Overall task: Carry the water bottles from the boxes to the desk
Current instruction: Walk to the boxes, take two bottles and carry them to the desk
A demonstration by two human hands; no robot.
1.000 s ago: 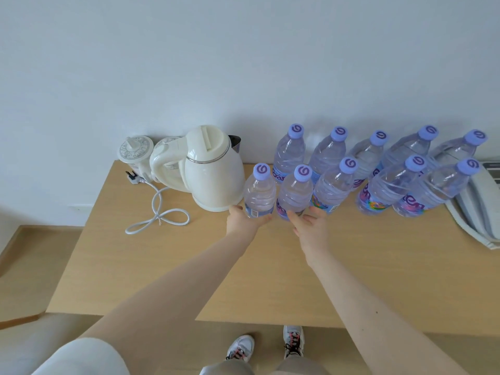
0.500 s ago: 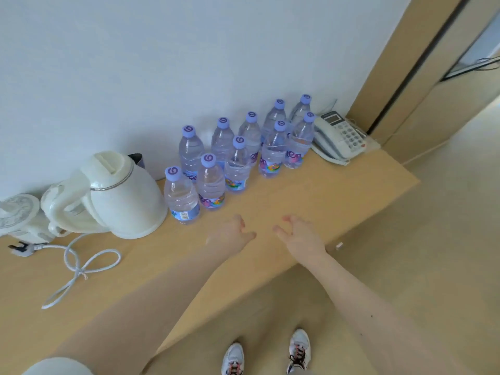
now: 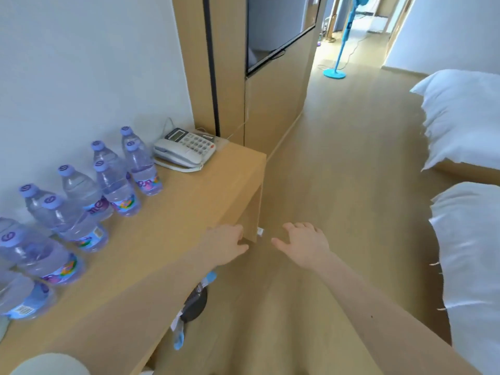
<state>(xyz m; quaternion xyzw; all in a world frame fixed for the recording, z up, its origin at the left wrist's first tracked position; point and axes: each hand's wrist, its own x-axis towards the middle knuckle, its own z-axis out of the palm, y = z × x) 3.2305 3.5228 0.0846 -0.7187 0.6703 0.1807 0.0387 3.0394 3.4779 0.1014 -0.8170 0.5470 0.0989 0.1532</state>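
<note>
Light wood-look floor point(image 3: 338, 163) fills the middle. Two white-covered beds point(image 3: 465, 117) on the right. Light wooden desk point(image 3: 189, 201) runs along the white wall on the left, ending at a wood panel holding a black flat-screen TV point(image 3: 273, 28). Clear plastic water bottles with purple caps point(image 3: 116, 190) stand on the desk in two rows against the wall, nine or so in view, nearest ones blurred. White corded desk phone point(image 3: 184, 151) sits just past the far bottles. Blue pedestal fan point(image 3: 339, 44) far down the corridor. Left hand point(image 3: 224, 246) over the desk's front corner, fingers loose, holding nothing. Right hand point(image 3: 304, 246) over the floor, fingers spread, empty.
</note>
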